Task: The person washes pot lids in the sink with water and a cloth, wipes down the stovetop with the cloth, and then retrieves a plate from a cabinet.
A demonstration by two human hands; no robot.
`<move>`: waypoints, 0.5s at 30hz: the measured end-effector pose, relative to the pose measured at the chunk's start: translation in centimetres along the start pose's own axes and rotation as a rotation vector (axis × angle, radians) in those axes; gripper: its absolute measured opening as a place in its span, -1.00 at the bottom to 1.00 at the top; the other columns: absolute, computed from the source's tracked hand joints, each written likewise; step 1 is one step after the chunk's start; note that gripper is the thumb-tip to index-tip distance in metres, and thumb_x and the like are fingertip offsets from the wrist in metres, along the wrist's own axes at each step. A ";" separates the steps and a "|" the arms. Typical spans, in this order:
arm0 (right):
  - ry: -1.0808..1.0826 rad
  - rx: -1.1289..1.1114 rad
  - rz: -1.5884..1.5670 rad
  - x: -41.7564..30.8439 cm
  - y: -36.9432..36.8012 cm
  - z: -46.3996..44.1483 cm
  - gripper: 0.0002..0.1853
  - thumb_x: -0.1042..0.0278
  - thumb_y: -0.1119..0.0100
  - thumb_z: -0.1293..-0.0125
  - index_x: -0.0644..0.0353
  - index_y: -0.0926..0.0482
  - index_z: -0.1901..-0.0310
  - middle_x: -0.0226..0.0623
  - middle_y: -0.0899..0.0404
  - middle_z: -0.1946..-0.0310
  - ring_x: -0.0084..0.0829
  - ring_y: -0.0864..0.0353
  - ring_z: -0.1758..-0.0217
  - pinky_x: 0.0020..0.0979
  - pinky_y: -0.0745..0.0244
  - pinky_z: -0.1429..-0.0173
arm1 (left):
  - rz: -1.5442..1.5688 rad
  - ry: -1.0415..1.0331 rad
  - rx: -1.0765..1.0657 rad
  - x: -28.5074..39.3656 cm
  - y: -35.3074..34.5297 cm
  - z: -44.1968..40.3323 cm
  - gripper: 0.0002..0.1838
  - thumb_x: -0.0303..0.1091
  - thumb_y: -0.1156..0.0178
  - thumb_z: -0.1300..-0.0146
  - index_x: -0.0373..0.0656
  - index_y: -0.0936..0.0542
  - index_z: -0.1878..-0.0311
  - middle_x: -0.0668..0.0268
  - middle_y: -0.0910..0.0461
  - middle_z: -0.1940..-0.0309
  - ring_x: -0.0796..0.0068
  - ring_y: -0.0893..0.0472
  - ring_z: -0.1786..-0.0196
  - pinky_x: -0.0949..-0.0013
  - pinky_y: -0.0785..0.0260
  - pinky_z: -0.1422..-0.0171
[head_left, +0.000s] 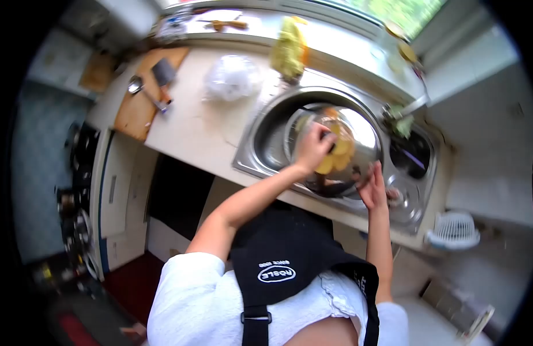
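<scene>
A large shiny round metal vessel [367,135] sits tilted over the sink basin [266,153]. Yellow slices [338,155] show at its middle; whether they lie under a lid is unclear. My left hand [315,149] is above its left part, fingers closed on a small dark handle [330,138]. My right hand [372,187] grips the vessel's lower right rim, thumb and fingers up along the edge. The underside of the vessel is hidden.
Left of the sink lie a clear plastic bag [232,78] and a wooden board [136,112] with a ladle [135,86] and spatula [164,74]. A yellow-green cloth [289,49] and faucet [413,106] stand behind. A white basket [454,229] is at right.
</scene>
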State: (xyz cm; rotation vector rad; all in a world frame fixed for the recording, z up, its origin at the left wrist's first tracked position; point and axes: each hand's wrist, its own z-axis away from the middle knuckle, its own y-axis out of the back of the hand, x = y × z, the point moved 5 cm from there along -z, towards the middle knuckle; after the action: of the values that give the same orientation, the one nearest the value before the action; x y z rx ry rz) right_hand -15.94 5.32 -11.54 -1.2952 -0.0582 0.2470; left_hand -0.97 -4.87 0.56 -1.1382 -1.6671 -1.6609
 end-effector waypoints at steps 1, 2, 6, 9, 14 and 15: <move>0.079 0.145 0.181 -1.7 -0.2 1.2 -0.84 0.21 -0.10 -0.30 -0.01 -0.42 0.15 -0.47 -0.55 0.30 -0.51 -0.57 0.26 -0.38 -0.45 0.17 | -0.061 -0.060 0.028 1.4 -1.9 0.5 -0.76 -0.29 -0.22 -0.14 -0.23 -0.44 0.25 0.14 -0.49 0.37 0.22 -0.52 0.28 0.30 -0.35 0.15; 0.115 0.215 0.270 -3.6 2.1 1.6 -0.81 0.27 -0.10 -0.30 -0.01 -0.41 0.08 -0.46 -0.56 0.26 -0.49 -0.58 0.30 -0.37 -0.46 0.17 | -0.124 -0.135 0.019 2.1 -4.4 0.8 -0.77 -0.26 -0.20 -0.14 -0.19 -0.46 0.24 0.14 -0.49 0.38 0.15 -0.52 0.30 0.29 -0.36 0.17; 0.164 0.291 0.662 -21.0 1.7 8.9 -0.81 0.31 -0.12 -0.27 0.04 -0.54 0.08 -0.47 -0.61 0.29 -0.56 -0.56 0.32 -0.45 -0.45 0.16 | -0.280 -0.365 -0.059 8.3 -13.2 2.8 -0.30 0.08 -0.19 -0.08 0.08 -0.22 -0.26 0.06 -0.06 -0.26 -0.05 0.02 -0.36 -0.30 0.30 -0.36; 0.141 0.293 0.754 -20.3 -0.8 10.1 -0.78 0.26 -0.12 -0.27 0.07 -0.55 0.08 -0.45 -0.60 0.21 -0.57 -0.56 0.24 -0.50 -0.44 0.17 | -0.306 -0.373 -0.109 9.0 -8.1 6.0 -0.26 0.07 -0.18 -0.08 0.11 -0.18 -0.31 0.05 -0.01 -0.32 0.00 0.04 -0.40 -0.28 0.34 -0.38; 0.174 0.213 0.766 -22.1 0.4 9.6 -0.68 0.14 -0.10 -0.27 0.12 -0.53 0.03 -0.35 -0.58 0.09 -0.44 -0.56 0.10 -0.44 -0.46 0.16 | -0.213 -0.041 -0.186 1.3 -0.8 10.9 -0.49 0.01 -0.15 -0.14 0.04 -0.39 -0.14 0.19 -0.34 -0.08 0.22 -0.25 -0.27 -0.21 0.19 -0.37; 0.178 0.186 0.812 -21.7 -0.3 10.0 -0.68 0.13 -0.08 -0.28 0.11 -0.53 0.03 -0.35 -0.58 0.09 -0.43 -0.56 0.09 -0.43 -0.46 0.14 | -0.161 0.011 -0.159 -0.7 1.1 12.3 -0.50 0.00 -0.13 -0.16 0.02 -0.39 -0.14 0.21 -0.39 -0.06 0.24 -0.32 -0.23 -0.17 0.09 -0.34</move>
State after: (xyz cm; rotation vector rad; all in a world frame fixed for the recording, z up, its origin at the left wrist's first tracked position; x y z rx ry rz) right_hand -38.79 10.08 -6.38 -1.0946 0.6403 0.8055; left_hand 2.71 6.88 -0.84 -1.0890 -1.6827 -1.9256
